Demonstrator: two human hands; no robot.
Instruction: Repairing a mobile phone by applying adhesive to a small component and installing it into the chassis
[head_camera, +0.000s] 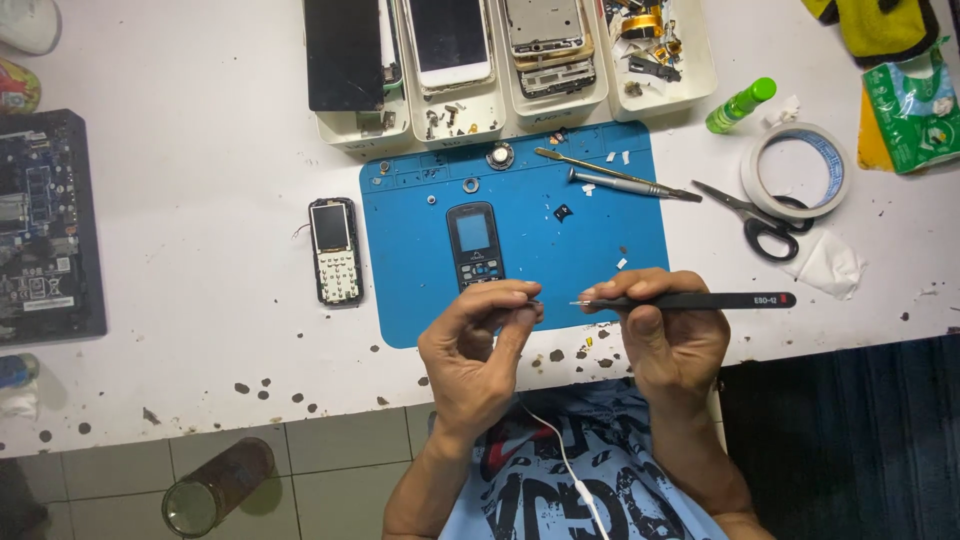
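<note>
My right hand (668, 335) holds black tweezers (700, 300) level, their tip pointing left toward my left hand (478, 345). My left fingers are pinched together near the tweezer tip; anything between them is too small to make out. Both hands hover over the near edge of a blue work mat (600, 230). A small black keypad phone front (474, 243) lies on the mat just beyond my left hand. A second opened phone body (334, 250) with a small screen and white keypad lies on the white table left of the mat.
White trays (505, 100) with phone parts line the far edge. A screwdriver (625, 184), scissors (755, 215), tape roll (797, 168) and green bottle (740, 104) lie right of the mat. A circuit board (45, 225) sits far left. A jar (215, 487) stands on the floor.
</note>
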